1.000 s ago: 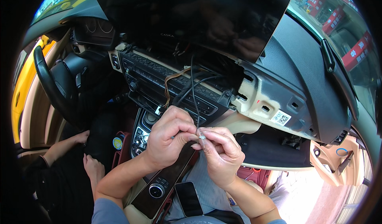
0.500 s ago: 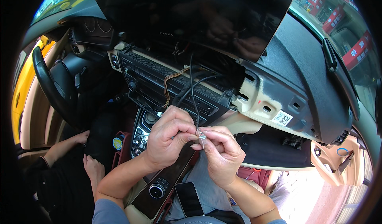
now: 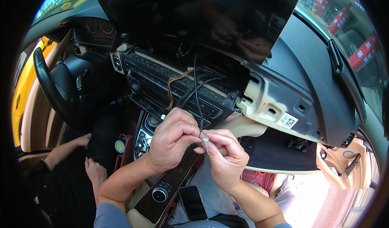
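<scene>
Both my hands meet over the centre console, fingertips almost touching. My left hand (image 3: 171, 143) pinches a thin black cable (image 3: 196, 88) near its lower end, thumb against forefinger. At that end is a small whitish connector (image 3: 205, 139), and my right hand (image 3: 226, 157) holds it between thumb and fingers. A thin light wire pokes out below the connector. The cable runs up into the opened dashboard, beneath a large black screen (image 3: 194, 21) that is tilted up. My fingertips partly cover the connector.
The control panel (image 3: 174, 86) has brown wires (image 3: 175, 84) and thicker black cables lying over it. At right is an exposed dash frame (image 3: 267, 102). A phone (image 3: 193, 203) rests on my lap. Another person's hands (image 3: 95, 172) are at left, below the steering wheel (image 3: 44, 78).
Almost nothing differs. My right hand has shifted very slightly, and both hands keep their pinch on the cable and connector.
</scene>
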Demonstrator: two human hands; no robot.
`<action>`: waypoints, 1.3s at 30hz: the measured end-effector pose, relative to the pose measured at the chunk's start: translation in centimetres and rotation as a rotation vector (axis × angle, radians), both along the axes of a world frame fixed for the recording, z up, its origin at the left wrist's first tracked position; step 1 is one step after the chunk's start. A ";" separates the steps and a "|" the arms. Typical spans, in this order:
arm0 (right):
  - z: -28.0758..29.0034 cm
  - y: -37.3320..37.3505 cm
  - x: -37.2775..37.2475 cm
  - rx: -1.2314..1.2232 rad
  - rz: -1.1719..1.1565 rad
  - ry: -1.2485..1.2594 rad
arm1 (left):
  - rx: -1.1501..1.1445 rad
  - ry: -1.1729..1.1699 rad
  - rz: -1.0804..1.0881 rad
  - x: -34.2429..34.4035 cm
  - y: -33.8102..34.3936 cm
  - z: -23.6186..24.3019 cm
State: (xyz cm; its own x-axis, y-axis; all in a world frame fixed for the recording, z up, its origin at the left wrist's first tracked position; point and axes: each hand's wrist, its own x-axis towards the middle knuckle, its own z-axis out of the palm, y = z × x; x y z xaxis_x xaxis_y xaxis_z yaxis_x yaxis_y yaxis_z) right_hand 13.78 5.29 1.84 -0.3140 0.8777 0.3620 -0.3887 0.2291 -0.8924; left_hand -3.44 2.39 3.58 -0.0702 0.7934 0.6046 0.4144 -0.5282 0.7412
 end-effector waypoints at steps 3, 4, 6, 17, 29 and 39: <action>0.0 0.0 0.0 0.004 -0.007 0.000 | 0.002 0.004 -0.003 0.0 0.0 0.0; -0.1 0.0 0.0 0.005 -0.009 0.002 | 0.001 0.008 -0.002 0.0 0.0 0.0; -0.1 0.0 -0.1 0.002 -0.009 0.005 | -0.001 -0.004 -0.012 -0.1 0.1 0.0; 0.0 0.1 0.1 0.059 -0.018 -0.058 | 0.004 0.088 -0.050 -0.8 0.3 0.5; 0.2 0.2 0.1 0.113 -0.048 -0.089 | -0.026 0.078 -0.037 -0.5 0.2 1.0; 0.0 0.2 0.2 -0.088 0.027 0.060 | -0.045 -0.034 -0.056 0.0 0.2 0.7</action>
State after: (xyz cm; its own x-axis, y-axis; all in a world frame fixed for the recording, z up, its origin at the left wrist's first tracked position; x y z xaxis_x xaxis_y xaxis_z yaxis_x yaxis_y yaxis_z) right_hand 13.97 5.51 1.84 -0.3182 0.8983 0.3029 -0.4466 0.1398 -0.8838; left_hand -3.47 2.61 4.30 -0.0447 0.8232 0.5660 0.3594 -0.5154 0.7779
